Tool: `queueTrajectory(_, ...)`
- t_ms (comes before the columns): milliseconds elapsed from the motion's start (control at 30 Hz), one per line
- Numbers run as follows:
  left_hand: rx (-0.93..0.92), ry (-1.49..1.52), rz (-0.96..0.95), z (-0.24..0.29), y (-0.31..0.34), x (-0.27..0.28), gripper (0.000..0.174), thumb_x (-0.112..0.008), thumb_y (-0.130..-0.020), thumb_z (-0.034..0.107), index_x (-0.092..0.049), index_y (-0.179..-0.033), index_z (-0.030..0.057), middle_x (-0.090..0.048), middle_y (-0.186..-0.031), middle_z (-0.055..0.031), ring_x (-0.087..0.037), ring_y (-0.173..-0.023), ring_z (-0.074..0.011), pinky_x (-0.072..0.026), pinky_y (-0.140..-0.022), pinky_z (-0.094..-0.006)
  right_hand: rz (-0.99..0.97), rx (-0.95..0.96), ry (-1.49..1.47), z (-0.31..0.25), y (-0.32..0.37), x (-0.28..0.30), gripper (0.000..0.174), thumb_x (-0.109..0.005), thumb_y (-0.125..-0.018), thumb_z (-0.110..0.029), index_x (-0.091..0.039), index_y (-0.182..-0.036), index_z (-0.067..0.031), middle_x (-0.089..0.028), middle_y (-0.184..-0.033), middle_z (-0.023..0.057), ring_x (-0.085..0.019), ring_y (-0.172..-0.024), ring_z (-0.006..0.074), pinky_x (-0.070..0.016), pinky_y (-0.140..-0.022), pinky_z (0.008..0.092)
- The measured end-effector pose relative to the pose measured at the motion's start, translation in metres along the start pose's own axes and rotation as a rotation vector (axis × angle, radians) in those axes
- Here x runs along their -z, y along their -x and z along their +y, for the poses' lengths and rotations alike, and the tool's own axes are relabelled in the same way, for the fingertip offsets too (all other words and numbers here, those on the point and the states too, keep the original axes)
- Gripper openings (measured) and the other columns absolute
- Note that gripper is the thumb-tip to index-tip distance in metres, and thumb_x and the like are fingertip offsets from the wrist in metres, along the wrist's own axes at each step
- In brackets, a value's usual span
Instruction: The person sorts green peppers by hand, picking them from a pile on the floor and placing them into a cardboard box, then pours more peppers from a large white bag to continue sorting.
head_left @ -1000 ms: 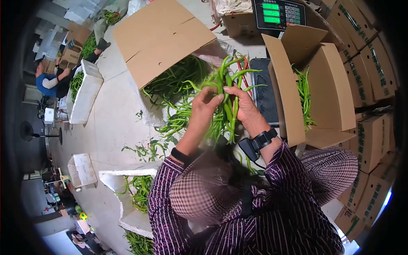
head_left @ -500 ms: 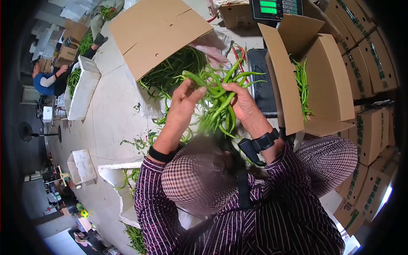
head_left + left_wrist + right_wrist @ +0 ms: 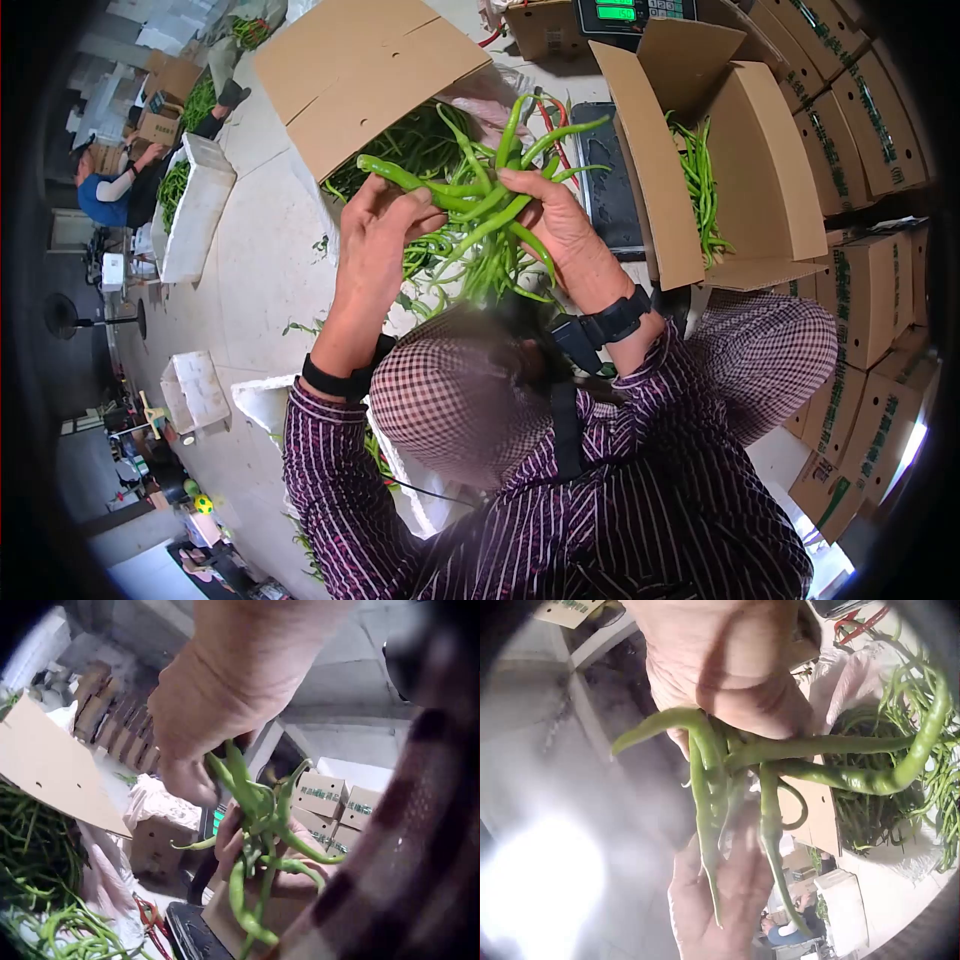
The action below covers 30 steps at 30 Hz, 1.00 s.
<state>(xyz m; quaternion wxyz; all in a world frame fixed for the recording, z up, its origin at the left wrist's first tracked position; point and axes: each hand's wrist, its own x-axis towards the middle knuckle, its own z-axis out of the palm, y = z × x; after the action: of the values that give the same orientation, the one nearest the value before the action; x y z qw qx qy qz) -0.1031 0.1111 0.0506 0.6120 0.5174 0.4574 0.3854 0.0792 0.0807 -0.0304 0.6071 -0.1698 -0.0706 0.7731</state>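
Observation:
Several long green peppers (image 3: 487,205) lie spread in the right hand (image 3: 568,235), whose thumb presses across them. The left hand (image 3: 375,240) pinches one or more peppers at the left side of the bunch, fingers curled. In the left wrist view, the left hand (image 3: 225,697) holds peppers from above, with the right hand behind the bunch. Seen by the right wrist camera, the right hand (image 3: 727,667) grips the peppers (image 3: 712,765), and the left hand (image 3: 724,900) is beyond them. Loose peppers below the hands are partly hidden.
A tipped carton (image 3: 370,80) full of peppers stands behind the left hand. At right, an open carton (image 3: 780,170) holds some green peppers (image 3: 703,190), beside a dark scale platform (image 3: 612,180). Foam boxes (image 3: 200,215), stacked cartons (image 3: 875,290) and a seated person (image 3: 105,195) surround the area.
The left hand has moved left and away from the right hand, drawing a pepper with it. The bunch in the right hand is more fanned out.

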Motion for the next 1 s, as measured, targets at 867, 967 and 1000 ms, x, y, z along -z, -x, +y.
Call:
queueTrajectory(867,-0.025,-0.741,0.279,0.068,0.162,0.083,0.033,-0.059,-0.085,0.008,-0.058,-0.116,-0.0042,-0.066,-0.103,-0.0130,-0.062,-0.099,-0.0224,-0.0479,-0.086,-0.0340,0.014,-0.041,-0.091,-0.004,0.032,0.023,0.036,-0.056,-0.085,-0.011,-0.053,-0.115,0.0082,-0.063,-0.105,0.0182,-0.062,-0.098,0.0287,-0.0485,-0.091,0.0419)
queueTrajectory(967,-0.104,-0.506,0.210,0.076,0.157,0.011,0.036,-0.057,-0.083,0.006,-0.056,-0.117,-0.0073,-0.063,-0.109,-0.0153,-0.060,-0.103,-0.0215,-0.0449,-0.094,-0.0327,0.004,-0.026,-0.066,-0.004,0.049,0.000,0.042,-0.055,-0.083,-0.005,-0.049,-0.123,0.0085,-0.060,-0.112,0.0202,-0.061,-0.101,0.0304,-0.0485,-0.093,0.0421)
queueTrajectory(1000,-0.155,-0.606,0.117,0.072,0.149,-0.002,0.037,-0.058,-0.083,0.007,-0.055,-0.118,-0.0064,-0.062,-0.112,-0.0155,-0.060,-0.104,-0.0226,-0.0455,-0.094,-0.0337,-0.056,-0.035,-0.042,-0.007,0.055,-0.008,0.037,-0.057,-0.083,-0.003,-0.052,-0.119,0.0056,-0.062,-0.109,0.0180,-0.062,-0.099,0.0280,-0.0501,-0.090,0.0406)
